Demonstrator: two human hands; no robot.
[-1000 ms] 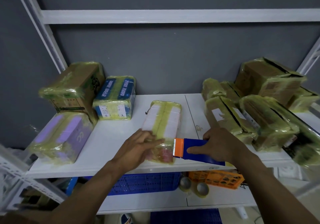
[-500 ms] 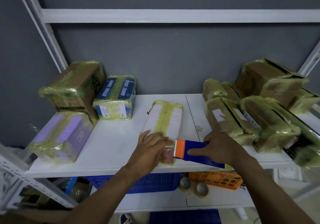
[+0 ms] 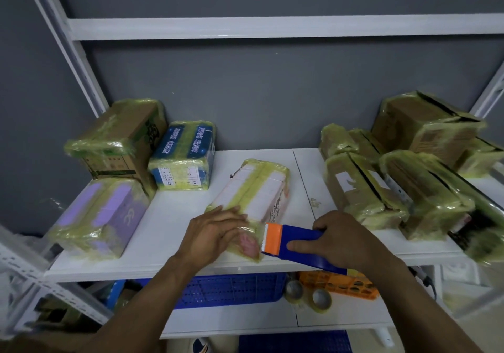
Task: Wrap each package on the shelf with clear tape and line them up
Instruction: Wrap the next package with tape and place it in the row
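My left hand (image 3: 215,232) lies on the near end of the long white package (image 3: 259,189), which is wrapped in yellowish clear tape. The fingers are straight and flat and press down on the wrap. My right hand (image 3: 343,240) has its fingers curled round the blue plastic tape dispenser (image 3: 300,240), with the thumb along its side. The dispenser's orange toothed end touches the near right side of the package.

The package lies in the middle of the white shelf board (image 3: 174,224), near the front edge, and points away from me, tilted a bit to the right.

On the lower board I see a blue plastic crate (image 3: 231,290), an orange plastic crate (image 3: 338,284) and two rolls of clear tape (image 3: 321,299) between them.

To the left of the white package, well apart from it, sits a purple wrapped package (image 3: 103,216). Behind it stand a brown cardboard box (image 3: 120,139) and a blue wrapped package (image 3: 185,156), side by side at the back.

On the right is a crowded bunch of brown wrapped packages (image 3: 362,189). They touch each other, and some lean. The grey wall (image 3: 272,93) is behind it all.
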